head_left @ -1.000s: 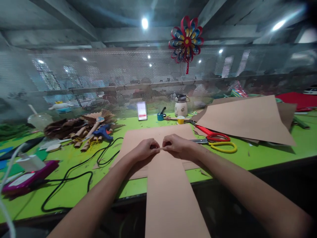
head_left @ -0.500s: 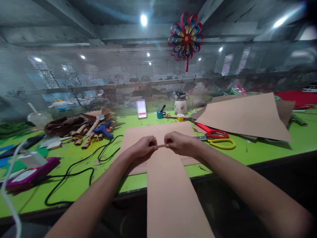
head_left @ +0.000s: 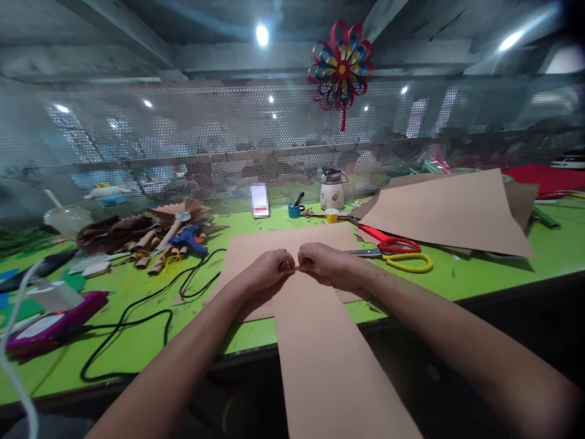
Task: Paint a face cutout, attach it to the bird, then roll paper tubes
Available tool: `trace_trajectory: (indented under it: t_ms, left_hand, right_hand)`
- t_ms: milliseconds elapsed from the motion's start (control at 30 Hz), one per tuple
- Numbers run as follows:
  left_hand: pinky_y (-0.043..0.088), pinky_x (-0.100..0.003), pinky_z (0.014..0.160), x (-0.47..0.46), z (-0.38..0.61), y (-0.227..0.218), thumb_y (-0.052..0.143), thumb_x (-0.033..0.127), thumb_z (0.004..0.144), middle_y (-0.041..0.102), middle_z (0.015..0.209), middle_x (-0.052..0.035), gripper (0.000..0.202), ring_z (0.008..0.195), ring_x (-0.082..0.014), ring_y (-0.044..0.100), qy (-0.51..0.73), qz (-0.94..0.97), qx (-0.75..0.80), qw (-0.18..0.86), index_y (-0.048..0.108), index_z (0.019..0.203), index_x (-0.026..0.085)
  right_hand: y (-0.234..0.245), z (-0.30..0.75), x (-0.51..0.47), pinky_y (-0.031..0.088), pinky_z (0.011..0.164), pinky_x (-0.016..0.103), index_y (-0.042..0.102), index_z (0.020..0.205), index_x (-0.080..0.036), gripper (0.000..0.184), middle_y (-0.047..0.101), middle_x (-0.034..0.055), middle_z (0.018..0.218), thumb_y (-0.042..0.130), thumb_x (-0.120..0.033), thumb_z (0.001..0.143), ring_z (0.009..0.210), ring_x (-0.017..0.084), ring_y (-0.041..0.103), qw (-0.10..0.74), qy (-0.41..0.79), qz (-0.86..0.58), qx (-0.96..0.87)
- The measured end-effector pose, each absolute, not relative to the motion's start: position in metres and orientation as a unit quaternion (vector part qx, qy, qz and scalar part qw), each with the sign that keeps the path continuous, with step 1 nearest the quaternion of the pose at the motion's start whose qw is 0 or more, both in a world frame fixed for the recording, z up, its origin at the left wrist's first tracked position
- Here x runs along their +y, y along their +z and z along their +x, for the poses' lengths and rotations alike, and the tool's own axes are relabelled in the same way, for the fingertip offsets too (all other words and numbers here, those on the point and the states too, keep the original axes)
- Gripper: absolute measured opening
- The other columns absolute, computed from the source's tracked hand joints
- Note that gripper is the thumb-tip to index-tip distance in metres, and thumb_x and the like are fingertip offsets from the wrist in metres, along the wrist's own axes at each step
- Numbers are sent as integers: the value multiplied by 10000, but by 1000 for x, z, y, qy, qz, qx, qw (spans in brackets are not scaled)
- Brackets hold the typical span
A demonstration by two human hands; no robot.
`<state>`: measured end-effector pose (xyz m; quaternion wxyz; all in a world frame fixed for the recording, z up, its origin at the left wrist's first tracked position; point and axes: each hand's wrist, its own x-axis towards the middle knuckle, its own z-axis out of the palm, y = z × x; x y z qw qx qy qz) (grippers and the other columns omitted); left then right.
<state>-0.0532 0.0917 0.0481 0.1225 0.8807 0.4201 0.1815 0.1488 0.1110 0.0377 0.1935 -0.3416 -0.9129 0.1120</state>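
Brown paper strip (head_left: 333,360): runs over the near edge of the worktop (head_left: 249,338), far end between the hands; its near end has swung rightward in the last half second.
Left hand (head_left: 269,268): fingers pinched together on the strip's far edge, which looks rolled or folded, I cannot tell which.
Right hand (head_left: 322,261): fingers clamped on the same edge, just beside the left.
Gap between hands: narrower than half a second ago, less edge showing; probably the turned edge is being worked across its width, with most of the strip still flat.
Paper sheet (head_left: 251,244): under the hands, flat, as before.
Red-handled scissors (head_left: 401,245) and yellow-handled scissors (head_left: 414,263): beyond the right wrist, untouched, unmoved.
Flask (head_left: 331,194): farther back, before the perforated screen (head_left: 219,134).
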Motion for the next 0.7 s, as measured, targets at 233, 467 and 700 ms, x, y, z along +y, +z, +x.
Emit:
trace_trajectory:
  t_ms: [233, 467, 700]
  left_hand:
    - [341, -220, 572, 92, -58, 40, 499, 226, 820, 548, 768, -18, 128, 655, -115, 442, 216, 869, 412, 169, 584, 755, 157]
    - [323, -219, 542, 83, -63, 36, 479, 248, 839, 543, 798, -18, 146, 640, -107, 429, 236, 859, 416, 182, 586, 785, 163]
    - [349, -229, 599, 82, -68, 51, 509, 221, 796, 572, 789, -8, 114, 658, -115, 465, 167, 885, 424, 95, 612, 805, 175]
  right_hand:
    - [47, 160, 98, 225, 494, 228, 530, 720, -149, 64, 511, -24, 605, 505, -127, 774, 532, 80, 384, 173, 195, -364, -894]
    - [47, 164, 96, 213, 530, 246, 509, 736, -160, 35, 537, -12, 691, 514, -127, 745, 594, 91, 367, 173, 156, -355, -905]
    - [48, 175, 84, 202, 539, 254, 507, 773, -173, 101, 527, -7, 730, 498, -237, 851, 612, 101, 342, 201, 92, -354, -909]
